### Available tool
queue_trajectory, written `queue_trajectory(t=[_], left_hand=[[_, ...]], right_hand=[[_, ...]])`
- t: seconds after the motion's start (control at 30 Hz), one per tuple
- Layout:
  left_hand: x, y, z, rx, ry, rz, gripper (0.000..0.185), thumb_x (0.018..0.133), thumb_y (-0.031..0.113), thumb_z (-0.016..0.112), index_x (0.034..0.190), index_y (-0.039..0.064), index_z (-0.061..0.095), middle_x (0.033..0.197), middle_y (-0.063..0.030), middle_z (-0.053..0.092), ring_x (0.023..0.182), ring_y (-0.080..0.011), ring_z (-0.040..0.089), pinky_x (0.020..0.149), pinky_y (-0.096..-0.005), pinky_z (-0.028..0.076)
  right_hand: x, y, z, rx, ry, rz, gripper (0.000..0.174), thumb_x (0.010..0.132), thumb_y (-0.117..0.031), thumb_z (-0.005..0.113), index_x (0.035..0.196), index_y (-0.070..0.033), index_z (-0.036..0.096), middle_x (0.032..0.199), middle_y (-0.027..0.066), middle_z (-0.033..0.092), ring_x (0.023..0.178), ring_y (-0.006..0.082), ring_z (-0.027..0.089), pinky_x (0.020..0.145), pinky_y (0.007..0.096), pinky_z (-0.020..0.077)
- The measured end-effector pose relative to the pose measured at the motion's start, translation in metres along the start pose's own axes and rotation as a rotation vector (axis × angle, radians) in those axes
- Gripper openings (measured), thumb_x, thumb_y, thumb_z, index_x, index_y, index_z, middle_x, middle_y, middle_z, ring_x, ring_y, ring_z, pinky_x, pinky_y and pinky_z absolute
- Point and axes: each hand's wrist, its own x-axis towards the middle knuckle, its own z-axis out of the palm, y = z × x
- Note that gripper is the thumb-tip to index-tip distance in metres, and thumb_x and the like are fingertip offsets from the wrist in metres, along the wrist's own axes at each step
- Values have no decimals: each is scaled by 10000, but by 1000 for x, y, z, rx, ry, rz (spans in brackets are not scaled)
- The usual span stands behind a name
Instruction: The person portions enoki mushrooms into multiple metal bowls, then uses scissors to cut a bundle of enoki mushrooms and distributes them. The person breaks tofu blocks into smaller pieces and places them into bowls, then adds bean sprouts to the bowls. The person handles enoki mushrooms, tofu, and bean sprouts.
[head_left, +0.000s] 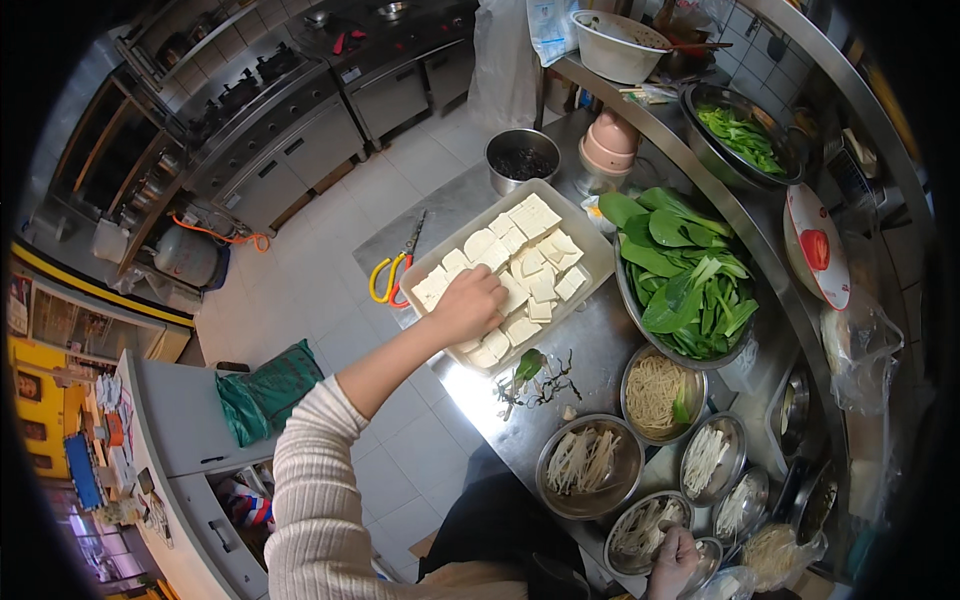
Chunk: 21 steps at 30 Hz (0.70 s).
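Observation:
My left hand (470, 304), below a cream ribbed sleeve, reaches into a pale plastic tub (596, 279) of white tofu blocks (536, 216). Its fingers curl down onto the tofu, and the fingertips are hidden. At the bottom right, my right hand (673, 561) is at the rim of a steel bowl (613, 556) with thin white strands (637, 526), perhaps enoki mushrooms. Whether it grips the rim or some strands cannot be made out. Scissors (396, 271) with yellow and red handles lie left of the tub. Dark stringy scraps (546, 384) and a green leaf (529, 365) lie below it.
Leafy greens (679, 277) fill a large bowl at the right. Beside it stand a bowl of beige strips (660, 391) and several bowls of pale strands (583, 461). A pot (523, 161) stands behind the tub. A steel shelf (660, 127) overhangs the table's right side.

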Motion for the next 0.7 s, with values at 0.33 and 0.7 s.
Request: queue_trajectory(t=[0.33,0.7], left_hand=[[20,-22,21,328,-199,139,148,672,220,653,745,91,639,850,-17,598,922,-212,502,778,-327,422],[27,-21,0,313,-330,226,429,595,375,754,898,100,623,878,-16,602,978,-196,491,806,-319,403]], right_hand=[[-13,-21,20,-51,196,21,239,932,-168,529,995,30,647,754,94,608,685,182,506,662,338,444],[-13,-9,25,127,196,28,204,947,-143,519,965,16,646,674,4,507,590,67,424,561,229,320]])
